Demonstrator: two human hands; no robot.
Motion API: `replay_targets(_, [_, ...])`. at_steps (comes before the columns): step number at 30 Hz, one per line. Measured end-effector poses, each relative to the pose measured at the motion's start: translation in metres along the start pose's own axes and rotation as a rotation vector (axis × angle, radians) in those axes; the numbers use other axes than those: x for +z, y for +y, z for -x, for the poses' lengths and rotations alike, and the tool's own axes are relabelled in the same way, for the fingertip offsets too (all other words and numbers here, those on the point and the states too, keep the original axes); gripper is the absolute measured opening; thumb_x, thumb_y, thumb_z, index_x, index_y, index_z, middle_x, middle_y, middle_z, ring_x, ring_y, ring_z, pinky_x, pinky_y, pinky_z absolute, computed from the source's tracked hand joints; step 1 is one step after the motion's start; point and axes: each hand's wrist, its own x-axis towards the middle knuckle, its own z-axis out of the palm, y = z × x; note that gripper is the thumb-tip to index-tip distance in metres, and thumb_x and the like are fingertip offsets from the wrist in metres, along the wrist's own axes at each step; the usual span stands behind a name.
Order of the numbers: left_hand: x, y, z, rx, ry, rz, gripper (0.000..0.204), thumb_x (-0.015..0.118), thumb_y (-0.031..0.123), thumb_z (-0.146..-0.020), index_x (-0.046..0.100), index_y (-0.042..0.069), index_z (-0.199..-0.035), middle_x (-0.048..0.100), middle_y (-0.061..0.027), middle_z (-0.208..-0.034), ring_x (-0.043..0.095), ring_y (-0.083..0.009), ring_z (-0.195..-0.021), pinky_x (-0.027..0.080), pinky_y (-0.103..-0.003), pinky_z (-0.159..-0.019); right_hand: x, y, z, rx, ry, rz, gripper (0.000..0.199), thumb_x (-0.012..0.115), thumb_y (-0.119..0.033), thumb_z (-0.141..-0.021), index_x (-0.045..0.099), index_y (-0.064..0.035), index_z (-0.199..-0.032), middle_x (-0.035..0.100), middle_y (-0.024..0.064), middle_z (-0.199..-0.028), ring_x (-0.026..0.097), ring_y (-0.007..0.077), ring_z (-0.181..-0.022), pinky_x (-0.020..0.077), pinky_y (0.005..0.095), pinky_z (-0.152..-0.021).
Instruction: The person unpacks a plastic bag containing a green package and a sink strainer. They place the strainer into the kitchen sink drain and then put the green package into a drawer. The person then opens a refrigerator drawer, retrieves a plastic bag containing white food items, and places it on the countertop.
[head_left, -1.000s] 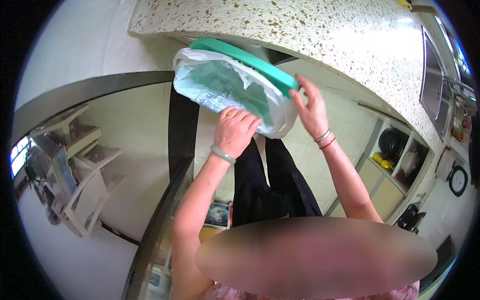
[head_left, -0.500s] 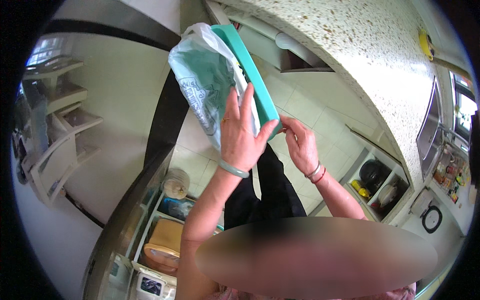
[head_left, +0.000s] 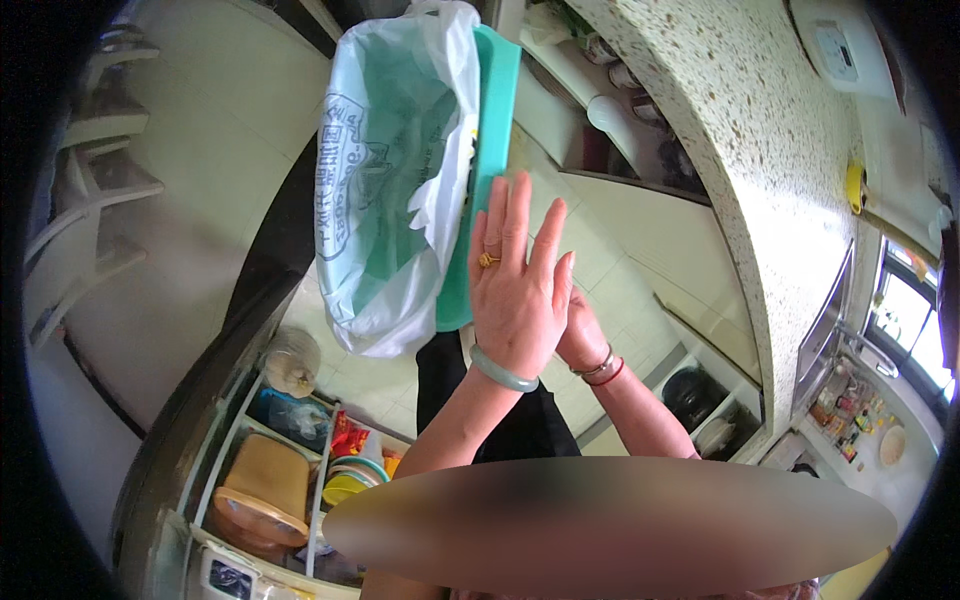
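A long, teal plastic bin [head_left: 495,110] hangs in front of me, lined with a white, thin plastic bag [head_left: 340,200] that has dark printing. The bag covers most of the bin, and its torn-looking edge droops over the opening. My left hand [head_left: 518,285], wearing a ring and a pale bangle, lies with fingers stretched out along the bin's right side near its lower end. Close behind it is my right hand [head_left: 583,340], whose fingers are mostly hidden by the left one. What the right fingers touch or hold is not visible.
A speckled stone counter [head_left: 690,110] curves along the right, above drawers with a white ladle-shaped thing [head_left: 607,115]. Open shelves at lower left hold a tan basin [head_left: 265,475] and coloured bowls [head_left: 350,480]. A white chair [head_left: 90,210] stands at far left. Dark pans [head_left: 695,395] fill a cabinet at right.
The bin and bag now appear larger and more upright, with the bag's opening turned toward me. My left hand has left the bag's edge for the bin's right side, and the right hand has dropped lower.
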Motion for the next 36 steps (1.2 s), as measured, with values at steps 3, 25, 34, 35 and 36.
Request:
replay_targets(3, [0.005,-0.003,-0.002,0.031,0.026,0.049,0.048,0.064,0.014,-0.082,0.053,0.008,-0.128,0.036,-0.0167,-0.145,0.033,-0.036,-0.135,0.026,-0.05,-0.109,-0.002,-0.01,-0.01,-0.07,-0.056,0.08,0.03,0.044,-0.014,-0.098,0.053,0.0031,-0.121,0.058,0.0098,-0.118,0.055,0.0168,-0.107,0.0448,0.0289,-0.092])
replay_targets(25, [0.141,-0.011,-0.166,-0.431,0.365,1.657,0.072,0.025,0.055,-0.098,0.023,0.002,-0.147,0.022,-0.0142,-0.153,0.016,-0.0247,-0.143,0.011,-0.039,-0.115,-0.06,-0.065,-0.112,0.106,-0.367,0.604,0.045,0.053,-0.027,-0.095,0.048,0.0062,-0.125,0.054,0.0161,-0.126,0.053,0.023,-0.113,0.0422,0.0358,-0.097])
replay_targets(34, [0.149,-0.041,-0.172,-0.389,0.182,1.82,0.071,0.02,0.056,-0.098,0.028,0.003,-0.145,0.028,-0.0122,-0.151,0.021,-0.0237,-0.141,0.008,-0.04,-0.115,-0.044,-0.187,-0.231,-0.393,0.121,-0.134,0.044,0.052,-0.04,-0.092,0.053,-0.0087,-0.124,0.059,0.0094,-0.116,0.054,0.0229,-0.108,0.0435,0.0428,-0.096])
replay_targets(35, [0.151,-0.037,-0.171,-0.414,0.165,1.838,0.071,0.02,0.056,-0.098,0.028,0.003,-0.145,0.029,-0.012,-0.151,0.021,-0.0237,-0.141,0.008,-0.04,-0.115,-0.044,-0.194,-0.247,-0.416,0.116,-0.068,0.046,0.054,-0.042,-0.091,0.054,-0.0091,-0.122,0.06,0.0086,-0.114,0.055,0.0224,-0.107,0.0442,0.0424,-0.096])
replay_targets(36, [0.153,-0.033,-0.17,-0.44,0.149,1.856,0.071,0.02,0.056,-0.098,0.028,0.003,-0.145,0.029,-0.0119,-0.151,0.021,-0.0236,-0.141,0.009,-0.04,-0.115,-0.046,-0.199,-0.259,-0.438,0.11,-0.002,0.047,0.055,-0.045,-0.09,0.054,-0.0095,-0.121,0.06,0.0078,-0.112,0.055,0.0218,-0.106,0.0448,0.042,-0.095])
